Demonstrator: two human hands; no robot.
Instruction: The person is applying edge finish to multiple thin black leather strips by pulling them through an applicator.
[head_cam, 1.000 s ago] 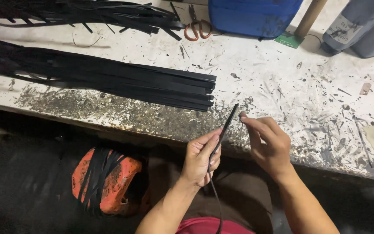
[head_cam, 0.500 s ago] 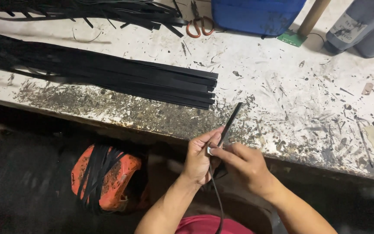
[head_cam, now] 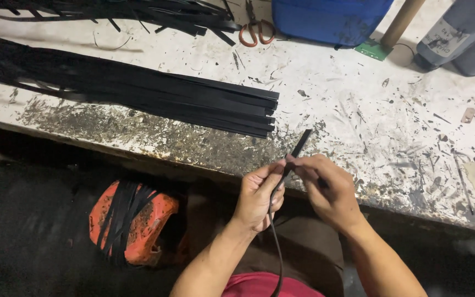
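Note:
My left hand point(head_cam: 258, 193) pinches a thin black strip point(head_cam: 299, 146) near its upper end; the strip's tip points up over the table edge and its long tail hangs down past my lap. My right hand point(head_cam: 325, 190) meets the left one and grips the same strip just right of it, fingers curled around it. Both hands hover at the front edge of the white, paint-chipped table point(head_cam: 358, 104). A neat bundle of flat black strips point(head_cam: 138, 96) lies on the table to the upper left of my hands.
A loose pile of black strips point(head_cam: 138, 11) and orange-handled scissors point(head_cam: 255, 30) lie at the table's back. A blue container point(head_cam: 331, 19), a wooden stick point(head_cam: 399, 23) and a grey canister point(head_cam: 463, 33) stand behind. An orange object wrapped in black strips point(head_cam: 133, 220) sits on the floor.
My right hand has moved left from beside the strip to close on it next to my left hand. The strip's tip has stayed about where it was.

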